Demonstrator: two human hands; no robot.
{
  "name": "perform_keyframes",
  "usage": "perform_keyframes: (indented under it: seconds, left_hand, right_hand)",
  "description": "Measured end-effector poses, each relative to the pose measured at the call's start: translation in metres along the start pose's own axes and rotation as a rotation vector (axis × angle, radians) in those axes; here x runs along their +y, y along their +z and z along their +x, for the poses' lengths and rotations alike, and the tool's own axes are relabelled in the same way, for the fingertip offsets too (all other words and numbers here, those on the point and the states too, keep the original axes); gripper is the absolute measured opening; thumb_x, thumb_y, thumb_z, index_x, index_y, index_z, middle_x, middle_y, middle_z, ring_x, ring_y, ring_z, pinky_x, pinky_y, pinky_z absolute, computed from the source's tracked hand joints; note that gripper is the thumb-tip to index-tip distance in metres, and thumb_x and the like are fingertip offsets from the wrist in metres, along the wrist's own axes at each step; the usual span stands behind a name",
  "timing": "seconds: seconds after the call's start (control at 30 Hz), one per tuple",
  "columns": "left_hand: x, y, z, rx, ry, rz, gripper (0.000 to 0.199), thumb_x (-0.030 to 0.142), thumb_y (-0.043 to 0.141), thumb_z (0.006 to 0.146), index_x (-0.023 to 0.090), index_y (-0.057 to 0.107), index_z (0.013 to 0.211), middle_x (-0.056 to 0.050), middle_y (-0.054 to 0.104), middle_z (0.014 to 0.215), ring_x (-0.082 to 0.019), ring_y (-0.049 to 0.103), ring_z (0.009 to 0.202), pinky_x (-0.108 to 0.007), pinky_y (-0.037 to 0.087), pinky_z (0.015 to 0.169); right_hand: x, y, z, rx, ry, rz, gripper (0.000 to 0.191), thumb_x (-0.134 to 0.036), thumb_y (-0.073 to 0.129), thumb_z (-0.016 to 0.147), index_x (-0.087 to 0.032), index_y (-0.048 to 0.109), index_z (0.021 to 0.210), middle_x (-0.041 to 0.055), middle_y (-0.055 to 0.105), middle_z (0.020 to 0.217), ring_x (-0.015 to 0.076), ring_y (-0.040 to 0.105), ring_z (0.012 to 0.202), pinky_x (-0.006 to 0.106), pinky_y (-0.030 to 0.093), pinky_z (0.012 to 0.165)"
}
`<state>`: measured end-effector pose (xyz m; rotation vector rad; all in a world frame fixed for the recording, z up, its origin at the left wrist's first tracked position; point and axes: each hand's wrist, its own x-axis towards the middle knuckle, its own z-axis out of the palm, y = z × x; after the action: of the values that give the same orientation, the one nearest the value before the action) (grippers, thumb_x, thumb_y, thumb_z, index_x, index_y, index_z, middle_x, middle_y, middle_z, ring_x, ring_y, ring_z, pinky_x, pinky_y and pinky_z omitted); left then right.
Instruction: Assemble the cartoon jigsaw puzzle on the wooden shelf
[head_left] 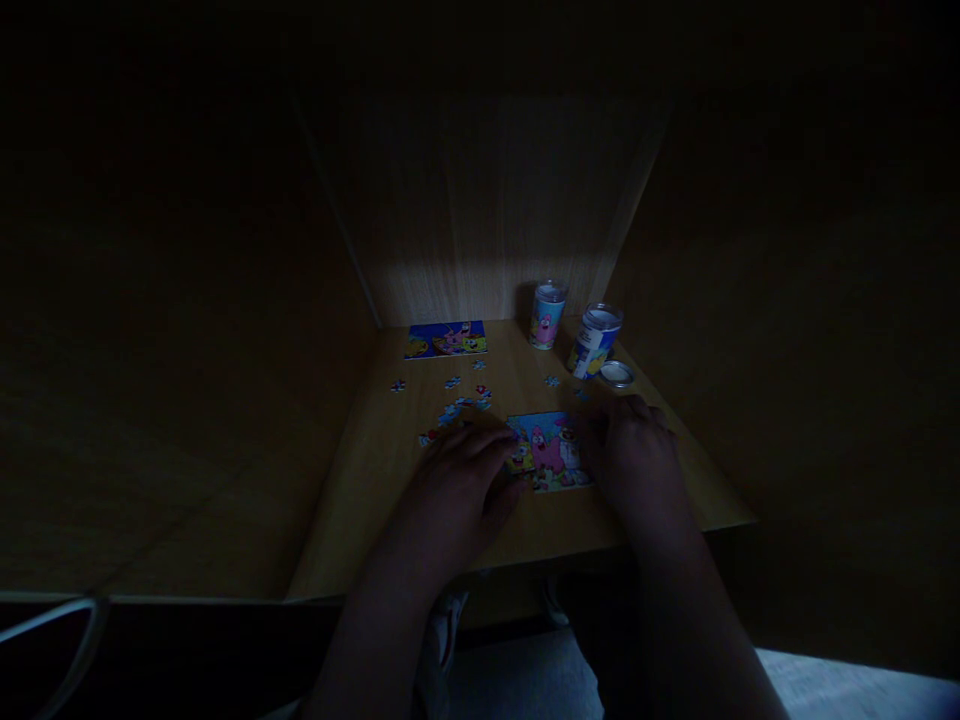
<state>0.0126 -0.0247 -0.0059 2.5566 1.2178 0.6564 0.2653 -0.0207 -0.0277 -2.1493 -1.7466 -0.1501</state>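
Observation:
A partly joined jigsaw picture (551,450) with a pink figure and a yellow one lies flat near the front of the wooden surface. My left hand (476,475) rests at its left edge, thumb and fingers bent around that side; whether a piece is between them is hidden. At the right edge is my right hand (626,445), its fingers curled and mostly hidden in shadow. Loose puzzle pieces (457,408) lie in a cluster just beyond my left hand. One separate piece (553,381) sits beyond the joined picture.
Two printed cans with clear tops, one farther back (547,315) and one nearer (595,342), stand at the back right. Beside the nearer one lies a round lid (617,374). A finished-looking picture (446,340) lies at the back left. Wooden walls (487,210) enclose the surface.

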Motion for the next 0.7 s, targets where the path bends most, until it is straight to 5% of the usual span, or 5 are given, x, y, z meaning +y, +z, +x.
perform_keyframes:
  seconds: [0.7]
  left_hand:
    - [0.0003, 0.0, 0.0001, -0.001, 0.001, -0.003, 0.035, 0.033, 0.072, 0.108, 0.03, 0.071, 0.143, -0.005, 0.074, 0.152, -0.03, 0.067, 0.141, -0.057, 0.053, 0.126]
  right_hand:
    - [-0.0054, -0.0048, 0.0029, -0.006, -0.045, 0.062, 0.022, -0.039, 0.063, 0.112, -0.021, 0.071, 0.103, 0.0142, 0.079, 0.103, 0.0306, 0.069, 0.099, 0.038, 0.045, 0.086]
